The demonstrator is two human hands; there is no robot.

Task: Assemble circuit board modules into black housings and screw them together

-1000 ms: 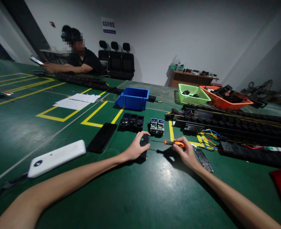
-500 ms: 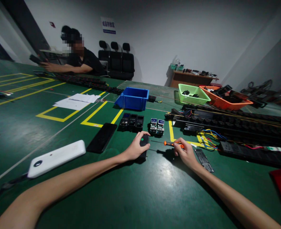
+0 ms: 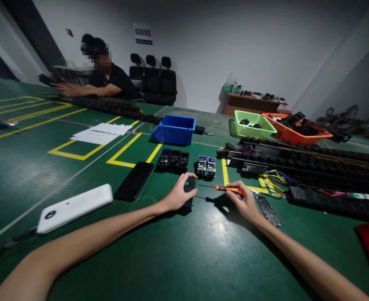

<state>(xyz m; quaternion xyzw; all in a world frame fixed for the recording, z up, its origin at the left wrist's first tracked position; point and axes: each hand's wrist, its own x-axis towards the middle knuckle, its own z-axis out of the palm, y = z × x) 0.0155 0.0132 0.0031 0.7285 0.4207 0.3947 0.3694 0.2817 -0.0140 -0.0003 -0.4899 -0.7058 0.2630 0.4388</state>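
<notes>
My left hand [image 3: 180,193] grips a small black box-shaped casing [image 3: 190,183] with a green dot on its face, keeping it on the green table. In my right hand [image 3: 242,198] is an orange-and-black screwdriver [image 3: 228,189], held nearly level. Its thin shaft points left and its tip ends close to the casing's right side; whether they touch I cannot tell. Just beyond the casing stand two small circuit modules [image 3: 206,165] with little screens. Several black casings [image 3: 173,160] sit in a row left of those. A flat black cover piece [image 3: 267,211] lies right of my right hand.
A black phone [image 3: 134,180] and a white elongated device [image 3: 76,207] with a strap lie to the left. A blue bin [image 3: 175,130], green basket [image 3: 254,124] and orange basket [image 3: 313,137] stand farther back. Long black rails with wires [image 3: 310,161] occupy the right. Another person [image 3: 109,81] sits far left.
My right-hand fingers have shifted on the screwdriver handle, the fingers now stretched further along it. My left hand and the casing stay in place.
</notes>
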